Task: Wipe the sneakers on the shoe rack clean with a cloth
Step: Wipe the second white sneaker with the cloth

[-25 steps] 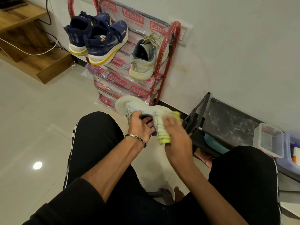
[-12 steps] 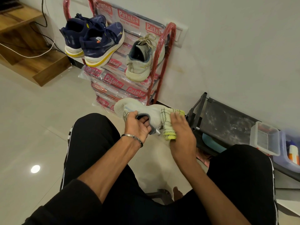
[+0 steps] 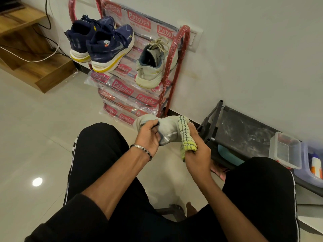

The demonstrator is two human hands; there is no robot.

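My left hand (image 3: pixel 148 135) grips a pale grey-white sneaker (image 3: pixel 167 129) by its collar, holding it in the air in front of my knees. My right hand (image 3: pixel 197 152) holds a yellow-green checked cloth (image 3: pixel 186 135) draped over the sneaker's side. On the red shoe rack (image 3: pixel 172 67) against the wall sit its matching pale sneaker (image 3: pixel 153 67) and two navy sneakers with yellow soles (image 3: pixel 103 44).
The rack's shelves are wrapped in printed plastic. A low black rack (image 3: pixel 244 130) stands right of my hands, with a clear plastic box (image 3: pixel 284 151) and a lilac tub (image 3: pixel 312 170) on it. A wooden shelf unit (image 3: pixel 31 55) with cables is at far left. Glossy tile floor lies between.
The cloth has slid along the sneaker's side in my right hand, from lower on the shoe to draped over its top edge. My left hand keeps the same hold.
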